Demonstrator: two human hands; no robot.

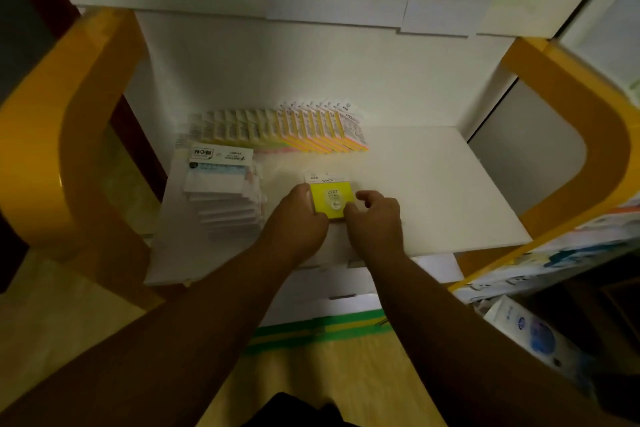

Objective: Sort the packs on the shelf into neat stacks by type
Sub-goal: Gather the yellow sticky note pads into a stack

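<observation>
White shelf board (pixel 433 184) sits btwn two curved yellow side frames (pixel 86 135); light is dim, plain wall behind. Along the back edge a row of yellow-pink packs (pixel 325 132) leans like files, w/ a row of paler packs (pixel 228 128) running on toward the back-left corner. By the left edge lies a fanned stack of white packs (pixel 225 198), not squared up.

Yellow pack (pixel 329 199) lies flat near the middle of the front edge, label up ("2207" readable). Left hand (pixel 298 215) grips its left side, thumb along the edge, fingers curled in. Right hand (pixel 374 215) pinches the near-right corner w/ the thumb, other fingers curled narrow just beside it; fingertips underneath aren't visible.

Handling, my guess: light, small paper block in slick film wrap. Stiff enough as a block, but the wrap prob. slides, and the hang tab at the far end looks floppy, so don't lift by the tab. Best hold is the two opposite side edges, thumb one side, fingers the other. I'd judge it belongs w/ the yellow types at the back edge. Sorting is approx. midway.
</observation>
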